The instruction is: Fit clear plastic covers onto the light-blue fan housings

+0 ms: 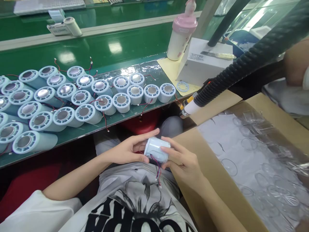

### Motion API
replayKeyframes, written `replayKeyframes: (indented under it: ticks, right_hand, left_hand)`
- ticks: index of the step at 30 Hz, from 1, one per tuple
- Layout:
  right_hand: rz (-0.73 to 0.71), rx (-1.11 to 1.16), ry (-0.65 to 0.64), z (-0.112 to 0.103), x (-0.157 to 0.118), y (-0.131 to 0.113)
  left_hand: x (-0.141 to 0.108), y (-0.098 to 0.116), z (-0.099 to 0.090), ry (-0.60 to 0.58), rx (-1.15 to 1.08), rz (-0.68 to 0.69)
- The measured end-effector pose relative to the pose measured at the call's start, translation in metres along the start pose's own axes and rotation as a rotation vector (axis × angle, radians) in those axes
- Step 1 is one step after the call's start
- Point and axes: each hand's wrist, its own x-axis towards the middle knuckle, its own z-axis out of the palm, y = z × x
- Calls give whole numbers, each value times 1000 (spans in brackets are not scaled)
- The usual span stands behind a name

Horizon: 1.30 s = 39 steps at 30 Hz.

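Note:
A light blue cylinder (156,149) with thin red and dark wires hanging from it lies sideways between my two hands, above my lap. My left hand (132,148) holds its left end, thumb below and fingers behind and above. Around the right end are the bent fingers of my right hand (181,158). On the green bench to the left stand several similar blue cylinders (84,112) with ribbed rims and silvery round centres, some with wires.
A cardboard box (214,180) with clear plastic pieces stands at the right. A black ribbed hose (231,71) slants above it. Behind are a white metal block (202,64), a pink-lidded bottle (180,35) and a blue ring (182,86). Another person's arm (295,64) shows far right.

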Motion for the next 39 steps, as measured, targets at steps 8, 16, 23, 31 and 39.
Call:
replayKeyframes:
  ticks: [8,16,23,31,39]
  right_hand:
    - [347,445,50,1,-2,-5]
    - [335,539,65,0,5,-21]
    - [174,471,64,-4,1,-24]
    - [333,424,116,6,-2,-33]
    - [396,193,317,11,1,-28]
  left_hand:
    - [1,17,16,120,307,69]
    - [-2,19,18,144,680,366]
    - [-12,28,24,118,771,319]
    - [-8,16,35,219,959,392]
    - [0,13,30,154,758,239]
